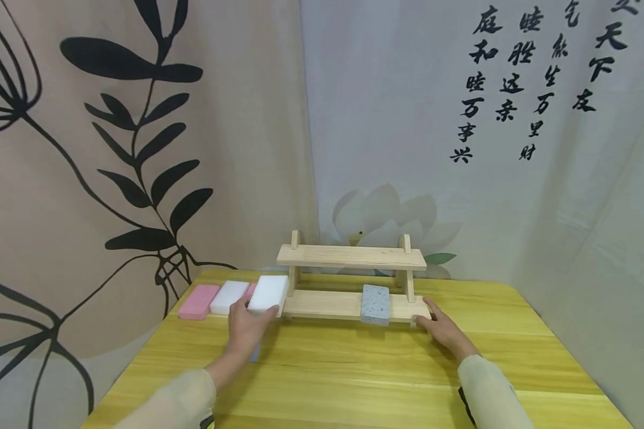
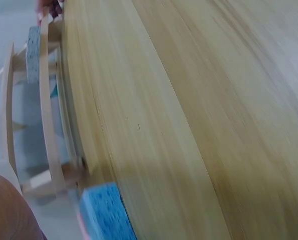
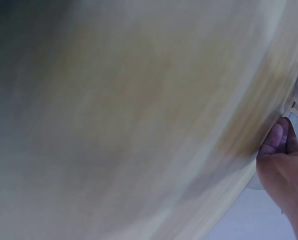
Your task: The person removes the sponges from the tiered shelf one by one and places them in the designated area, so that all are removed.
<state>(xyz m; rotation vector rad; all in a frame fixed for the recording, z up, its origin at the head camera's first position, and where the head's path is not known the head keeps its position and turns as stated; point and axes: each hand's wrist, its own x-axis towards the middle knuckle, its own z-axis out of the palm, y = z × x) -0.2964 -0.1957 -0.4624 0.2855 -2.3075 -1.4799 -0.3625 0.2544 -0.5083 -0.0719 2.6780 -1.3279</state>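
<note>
My left hand holds a white sponge block between thumb and fingers, raised beside the left end of a two-tier wooden shelf. A speckled grey sponge stands on the lower tier, right of its middle. At that tier's right end, my right hand grips the board, thumb in front and fingers reaching behind. In the left wrist view, a blue sponge lies on the table below the left hand; the hand and forearm mostly hide it in the head view.
Left of the shelf lie a pink sponge and another white sponge. Part of a second pink sponge shows behind the left hand. The wooden table ends at a hanging printed curtain.
</note>
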